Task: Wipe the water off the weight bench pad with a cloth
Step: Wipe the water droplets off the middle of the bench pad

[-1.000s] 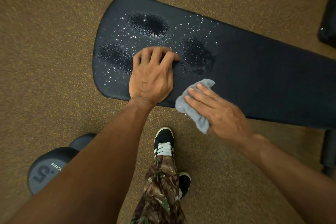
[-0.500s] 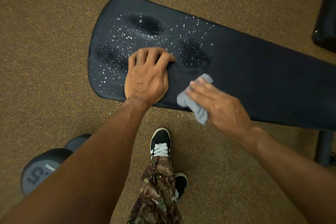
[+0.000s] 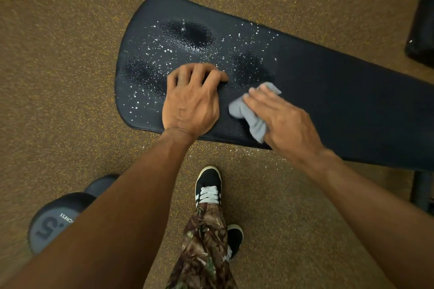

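The black weight bench pad [image 3: 340, 105] stretches from centre to the right edge. Its rounded left end carries water droplets [image 3: 187, 35] and three wet dark patches. My left hand [image 3: 191, 101] rests palm down on the pad's near edge, fingers curled, holding nothing. A crumpled grey cloth [image 3: 251, 112] lies on the pad just right of that hand. My right hand [image 3: 284, 122] presses flat on the cloth, fingers stretched over it toward the rightmost wet patch [image 3: 249, 68].
Speckled brown rubber floor [image 3: 70, 77] surrounds the bench. A grey dumbbell [image 3: 54, 223] lies at lower left under my left forearm. My shoe [image 3: 209, 185] and camouflage trouser leg are below the pad. A black bench leg [image 3: 422, 192] and another black pad [image 3: 422, 23] stand at right.
My right hand has slid the cloth from the pad's near edge further onto the pad, toward the wet patch. My left hand has stayed planted.
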